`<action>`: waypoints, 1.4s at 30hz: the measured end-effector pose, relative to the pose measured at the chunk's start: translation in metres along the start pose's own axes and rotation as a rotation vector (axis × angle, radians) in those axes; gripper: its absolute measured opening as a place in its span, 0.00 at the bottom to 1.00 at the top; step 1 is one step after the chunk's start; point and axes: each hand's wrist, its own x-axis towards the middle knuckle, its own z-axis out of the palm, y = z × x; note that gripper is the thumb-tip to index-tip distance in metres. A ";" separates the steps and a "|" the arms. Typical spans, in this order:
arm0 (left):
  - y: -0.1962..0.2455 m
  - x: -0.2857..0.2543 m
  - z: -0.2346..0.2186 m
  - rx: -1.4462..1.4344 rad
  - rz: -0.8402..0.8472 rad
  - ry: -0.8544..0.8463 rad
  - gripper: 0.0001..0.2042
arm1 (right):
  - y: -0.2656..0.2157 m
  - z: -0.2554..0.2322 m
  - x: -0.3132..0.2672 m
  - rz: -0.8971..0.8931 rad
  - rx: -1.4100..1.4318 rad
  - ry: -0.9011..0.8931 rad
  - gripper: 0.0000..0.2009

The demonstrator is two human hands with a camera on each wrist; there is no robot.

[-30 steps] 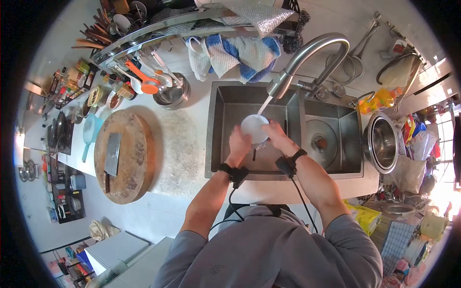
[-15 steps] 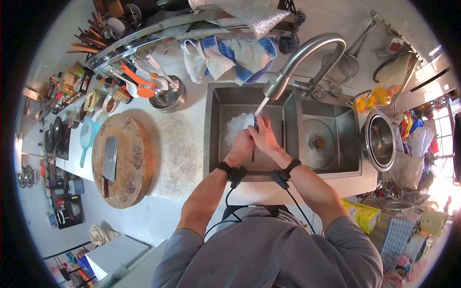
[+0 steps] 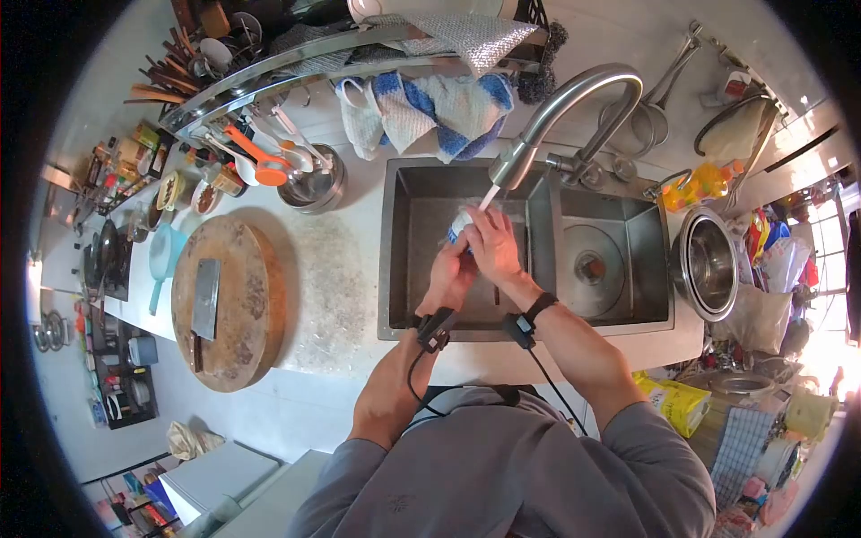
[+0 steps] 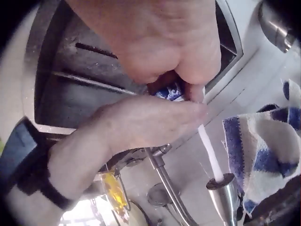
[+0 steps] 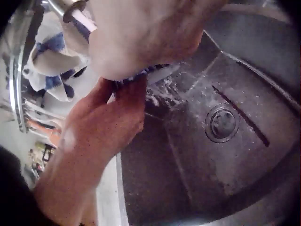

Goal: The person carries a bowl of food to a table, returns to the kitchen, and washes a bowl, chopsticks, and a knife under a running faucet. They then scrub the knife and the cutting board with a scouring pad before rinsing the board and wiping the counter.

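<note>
Got a blue-and-white bowl (image 3: 458, 222) in the left hand (image 3: 450, 272), right hand (image 3: 493, 244) laid across it, inside the sink (image 3: 421, 247), with open room toward the left wall (image 3: 399, 238), just under the faucet (image 3: 514, 163). Can't see most of the bowl behind fingers, nor tell any right-hand grip.

Most of the bowl (image 3: 458, 225) hidden by my left hand (image 3: 447, 274) and right hand (image 3: 493, 246); only slivers show. Left wrist view: tap (image 4: 221, 197) cut by bottom edge, towel (image 4: 272, 165) by right edge. Head view: bottles (image 3: 142, 148) far left, labels too small for me to read.
</note>
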 end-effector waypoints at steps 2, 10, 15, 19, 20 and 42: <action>-0.005 0.003 -0.007 -0.046 -0.005 0.028 0.14 | 0.009 0.001 0.008 0.249 0.145 -0.048 0.19; 0.003 -0.002 0.002 -0.091 0.002 0.121 0.18 | 0.045 0.015 -0.003 1.214 1.120 -0.065 0.25; 0.009 0.012 -0.005 0.159 -0.125 0.176 0.23 | 0.052 0.012 -0.008 1.323 1.017 0.083 0.23; 0.020 0.019 0.003 0.404 -0.355 0.310 0.26 | 0.051 0.000 -0.001 1.013 0.723 0.149 0.20; 0.026 0.015 0.017 0.408 -0.418 0.256 0.28 | 0.045 -0.003 0.002 1.014 0.724 0.151 0.20; 0.021 0.032 -0.022 0.290 0.087 0.190 0.21 | 0.012 -0.014 -0.002 0.780 0.339 -0.421 0.21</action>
